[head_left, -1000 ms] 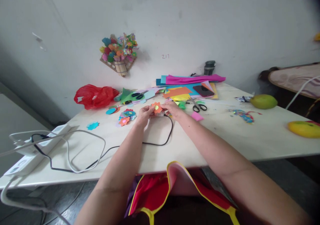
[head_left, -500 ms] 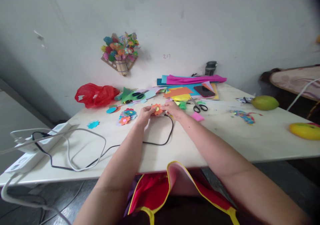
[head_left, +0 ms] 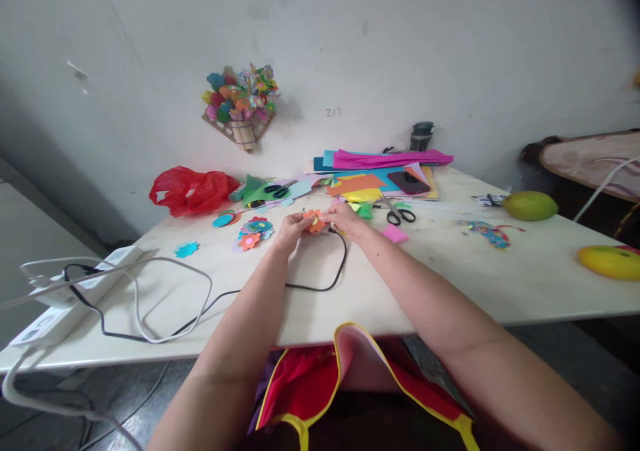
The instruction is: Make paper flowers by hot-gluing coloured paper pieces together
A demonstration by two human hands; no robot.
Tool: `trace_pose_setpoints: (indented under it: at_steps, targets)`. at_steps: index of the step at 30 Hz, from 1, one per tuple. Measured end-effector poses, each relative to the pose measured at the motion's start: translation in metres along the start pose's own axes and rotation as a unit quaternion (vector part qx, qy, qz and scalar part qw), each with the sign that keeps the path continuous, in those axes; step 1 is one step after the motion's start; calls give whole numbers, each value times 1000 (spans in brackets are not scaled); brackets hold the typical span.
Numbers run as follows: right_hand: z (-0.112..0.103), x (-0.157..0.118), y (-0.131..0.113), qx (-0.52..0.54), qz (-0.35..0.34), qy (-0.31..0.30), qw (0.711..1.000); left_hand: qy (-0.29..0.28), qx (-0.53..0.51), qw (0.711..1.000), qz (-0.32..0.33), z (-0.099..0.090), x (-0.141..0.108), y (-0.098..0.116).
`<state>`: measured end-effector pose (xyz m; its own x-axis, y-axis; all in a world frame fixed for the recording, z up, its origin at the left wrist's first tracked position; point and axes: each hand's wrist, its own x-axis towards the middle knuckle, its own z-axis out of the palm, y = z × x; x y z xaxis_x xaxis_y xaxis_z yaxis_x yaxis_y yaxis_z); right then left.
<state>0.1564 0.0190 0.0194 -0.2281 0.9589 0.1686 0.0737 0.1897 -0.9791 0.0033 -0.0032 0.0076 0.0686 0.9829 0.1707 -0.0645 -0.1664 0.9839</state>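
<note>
An orange paper flower (head_left: 314,221) with a yellow centre is held between my two hands, above the middle of the table. My left hand (head_left: 291,231) pinches its left edge between thumb and fingers. The fingers of my right hand (head_left: 345,219) close on its right edge. Left of my hands lies a small pile of paper flowers (head_left: 249,241) in orange, blue and lilac. A lone blue paper flower (head_left: 187,249) rests farther left. Black-handled scissors (head_left: 400,216) and a pink paper piece (head_left: 395,233) lie right of my right hand.
A black cable (head_left: 320,289) loops beneath my hands toward a white power strip (head_left: 60,314). At the back are a red plastic bag (head_left: 190,191), coloured paper sheets (head_left: 355,184) and a phone (head_left: 409,183). A green mango (head_left: 530,206) and a yellow one (head_left: 607,263) sit at right.
</note>
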Motion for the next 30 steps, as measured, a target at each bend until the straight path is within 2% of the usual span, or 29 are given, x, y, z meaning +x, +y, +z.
trace_pose_setpoints:
  at_steps: [11, 30]
  targets:
    - [0, -3, -2, -18, -23, -15, 999, -11, 19, 1000, -11, -1, 1, 0]
    - [0, 0, 1, -13, -23, -20, 999, -20, 10, 1000, 0, -1, 0, -1]
